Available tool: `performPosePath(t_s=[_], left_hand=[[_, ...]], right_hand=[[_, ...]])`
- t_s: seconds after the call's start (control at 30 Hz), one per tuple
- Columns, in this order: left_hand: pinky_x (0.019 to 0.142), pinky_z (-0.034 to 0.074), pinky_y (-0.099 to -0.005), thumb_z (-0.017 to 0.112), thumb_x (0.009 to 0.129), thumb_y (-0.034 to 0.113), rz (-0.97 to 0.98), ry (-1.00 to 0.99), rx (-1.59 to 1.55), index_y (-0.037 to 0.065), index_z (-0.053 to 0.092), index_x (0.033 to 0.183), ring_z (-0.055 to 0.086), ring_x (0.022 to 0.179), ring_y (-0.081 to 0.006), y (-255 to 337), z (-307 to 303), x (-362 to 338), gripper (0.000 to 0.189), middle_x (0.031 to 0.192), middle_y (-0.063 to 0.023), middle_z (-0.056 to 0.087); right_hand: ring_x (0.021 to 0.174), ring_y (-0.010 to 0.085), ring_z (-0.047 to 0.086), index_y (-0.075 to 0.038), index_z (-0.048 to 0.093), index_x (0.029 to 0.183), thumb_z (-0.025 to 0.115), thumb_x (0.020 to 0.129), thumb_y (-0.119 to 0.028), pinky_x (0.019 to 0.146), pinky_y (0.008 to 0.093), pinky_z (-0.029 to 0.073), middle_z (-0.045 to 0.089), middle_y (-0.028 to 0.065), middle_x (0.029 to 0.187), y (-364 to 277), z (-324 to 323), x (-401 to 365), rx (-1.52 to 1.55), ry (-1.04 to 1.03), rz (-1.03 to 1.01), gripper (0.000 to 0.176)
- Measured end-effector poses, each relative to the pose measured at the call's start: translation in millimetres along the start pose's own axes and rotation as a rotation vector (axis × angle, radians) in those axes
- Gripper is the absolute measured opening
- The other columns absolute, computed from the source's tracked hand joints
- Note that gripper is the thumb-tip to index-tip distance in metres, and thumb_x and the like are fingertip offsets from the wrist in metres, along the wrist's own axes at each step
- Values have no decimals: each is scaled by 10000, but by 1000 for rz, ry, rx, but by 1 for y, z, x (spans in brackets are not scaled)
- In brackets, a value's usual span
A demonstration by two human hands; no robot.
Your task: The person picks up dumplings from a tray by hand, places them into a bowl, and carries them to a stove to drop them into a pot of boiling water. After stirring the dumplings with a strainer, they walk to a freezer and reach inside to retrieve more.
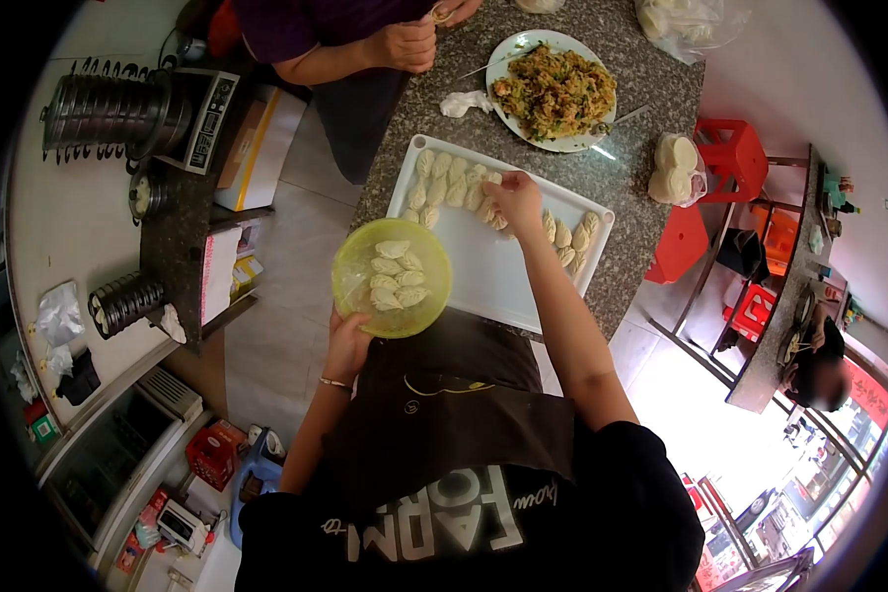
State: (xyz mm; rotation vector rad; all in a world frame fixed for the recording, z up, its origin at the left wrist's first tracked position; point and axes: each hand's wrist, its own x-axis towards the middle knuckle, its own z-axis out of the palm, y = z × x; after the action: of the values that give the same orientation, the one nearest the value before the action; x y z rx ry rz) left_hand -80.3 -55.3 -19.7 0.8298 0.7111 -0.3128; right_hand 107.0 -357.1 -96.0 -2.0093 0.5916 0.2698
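Note:
My left hand (347, 343) grips the near-left rim of a yellow plastic bowl (436, 261), held beside the tray's left edge. Several pleated dumplings (399, 281) lie inside the bowl. Over the white tray (479, 271), my right hand (519, 202) has its fingers closed at a dumpling (491, 187) in the far row; the fingers partly cover it. More dumplings (440, 181) sit in rows along the tray's far left side, and another group (568, 237) is at its right end. Bare tray surface shows in the middle and near part.
A plate of chopped filling (555, 94) stands beyond the tray on the speckled stone table (633, 178). A stack of round wrappers (673, 168) in plastic is at the right edge. Across the table, another person's hand (405, 46) works. Red stools (730, 158) stand right.

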Motion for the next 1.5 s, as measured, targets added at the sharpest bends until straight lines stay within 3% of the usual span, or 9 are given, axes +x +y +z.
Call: performPosePath(t_s=[0.17,0.47,0.8,0.93,1.03,1.3,1.37,1.43,1.5], left_hand=[[1042,400,-418,437,806,-102,9,8,-6,35,328,1403,448,1262,-289,1,4,0,622,1368,-147,438],[1031,412,-421,432,792,-112,0,-30,18,28,315,1409,452,1260,-291,-4,7,8,643,1368,-149,438],[1020,424,-395,429,778,-134,0,-93,57,32,326,1398,482,1234,-273,-8,27,7,650,1335,-143,476],[1008,430,-378,437,775,-138,1,-95,120,44,332,1398,489,1222,-253,-9,36,6,657,1317,-128,487],[1007,429,-369,443,768,-143,-2,-81,164,50,337,1397,486,1222,-240,-13,39,6,666,1309,-115,491],[1005,430,-364,461,764,-131,-16,-45,71,54,344,1397,484,1217,-237,-17,21,0,670,1310,-120,486],[1001,435,-366,465,764,-126,-35,-4,9,50,347,1395,492,1207,-245,-19,-11,0,666,1309,-125,486],[994,443,-376,460,767,-121,286,-213,892,33,356,1384,513,1183,-268,-22,-48,3,645,1308,-133,487],[993,446,-397,466,769,-106,232,-105,657,27,359,1378,517,1180,-286,-24,-56,-3,632,1311,-139,485]], right_hand=[[594,127,607,-27,565,1089,718,806,-173,523,243,535,630,44,868,9,-25,-3,580,-70,162,354],[619,68,556,-70,590,1088,669,855,-167,563,198,488,630,-17,888,-17,-67,-41,949,-283,309,265],[568,51,523,-64,569,1110,695,861,-193,553,198,455,596,-28,798,-43,-61,-100,660,-480,225,307],[633,53,572,-32,564,1096,704,834,-116,555,201,459,648,27,880,-54,-41,-113,503,-539,-25,309],[674,77,612,-33,563,1114,709,829,-112,570,217,484,659,58,919,-68,-22,-122,254,-565,-79,330],[790,319,677,-42,625,1060,692,813,-289,708,408,531,681,172,876,-75,39,-158,-180,-483,-505,355],[698,283,661,-36,637,1048,699,818,-266,652,386,522,679,170,864,-75,39,-163,-85,-442,-586,331],[606,247,645,-31,648,1037,707,823,-243,596,364,513,677,168,853,-77,31,-164,8,-403,-662,307],[532,170,588,-25,648,1033,688,841,-190,541,320,492,681,133,843,-78,15,-156,68,-460,-426,256]])
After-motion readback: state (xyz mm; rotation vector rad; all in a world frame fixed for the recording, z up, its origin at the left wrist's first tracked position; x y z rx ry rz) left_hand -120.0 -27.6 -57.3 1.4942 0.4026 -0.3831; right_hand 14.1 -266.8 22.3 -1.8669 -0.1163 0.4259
